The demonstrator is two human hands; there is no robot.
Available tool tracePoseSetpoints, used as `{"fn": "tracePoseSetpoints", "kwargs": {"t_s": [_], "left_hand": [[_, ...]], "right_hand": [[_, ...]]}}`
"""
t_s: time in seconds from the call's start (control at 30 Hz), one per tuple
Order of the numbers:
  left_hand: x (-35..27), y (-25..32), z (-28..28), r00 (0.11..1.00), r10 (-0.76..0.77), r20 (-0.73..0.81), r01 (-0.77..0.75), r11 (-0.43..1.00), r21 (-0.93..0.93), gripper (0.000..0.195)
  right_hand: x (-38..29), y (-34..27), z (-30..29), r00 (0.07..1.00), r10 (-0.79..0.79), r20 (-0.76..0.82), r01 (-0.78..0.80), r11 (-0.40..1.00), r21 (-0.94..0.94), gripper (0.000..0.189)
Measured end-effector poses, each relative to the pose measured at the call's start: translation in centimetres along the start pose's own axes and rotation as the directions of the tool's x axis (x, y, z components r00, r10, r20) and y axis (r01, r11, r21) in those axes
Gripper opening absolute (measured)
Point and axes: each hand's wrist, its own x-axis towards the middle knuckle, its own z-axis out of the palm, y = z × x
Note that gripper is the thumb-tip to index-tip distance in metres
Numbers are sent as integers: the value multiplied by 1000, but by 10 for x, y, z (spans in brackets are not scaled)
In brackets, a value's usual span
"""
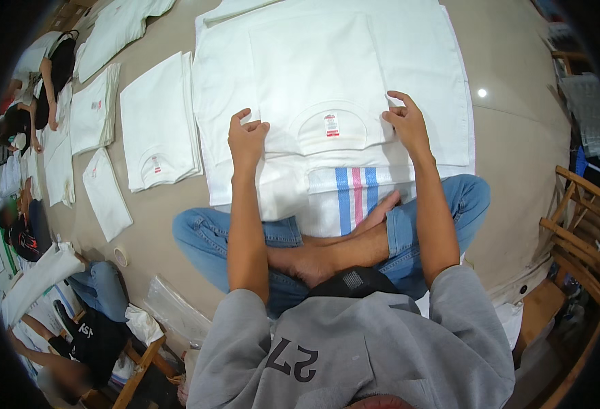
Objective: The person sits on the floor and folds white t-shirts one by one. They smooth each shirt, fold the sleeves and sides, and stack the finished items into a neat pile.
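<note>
A folded white T-shirt [320, 66] lies flat in front of me, its round neckline towards me and a printed label inside the collar. My left hand [247, 135] is at the shirt's left edge, with thumb and index finger apart and the thumb tip by the fabric. At the opposite edge is my right hand [408, 122], its index finger extended and its thumb close to the cloth. Whether either thumb touches the shirt is hard to tell. Beneath the shirt spreads more white fabric [422, 61], and a white woven sheet with blue and pink stripes [325, 209] shows near my crossed legs.
Left of me are a stack of folded white T-shirts [156, 117], another stack [93, 112], a narrow folded white garment [106, 194], a tape roll [121, 256] and clear plastic packaging [172, 307]. Several people sit along the left. Wooden furniture [581, 230] stands at right.
</note>
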Motion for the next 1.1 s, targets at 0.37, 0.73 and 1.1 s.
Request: {"fn": "tracePoseSetpoints", "kwargs": {"t_s": [0.37, 0.73, 1.1], "left_hand": [[177, 90, 46, 999, -2, 43, 16, 945, -327, 74], [188, 85, 70, 947, 236, -218, -248, 968, -30, 91], [171, 59, 109, 736, 664, 128, -534, 455, 712, 60]], "right_hand": [[177, -81, 35, 980, -108, -169, 127, 986, 107, 50], [202, -87, 49, 920, -243, -308, 258, 966, 7, 57], [180, -81, 99, 735, -674, 76, 434, 381, -816, 54]]}}
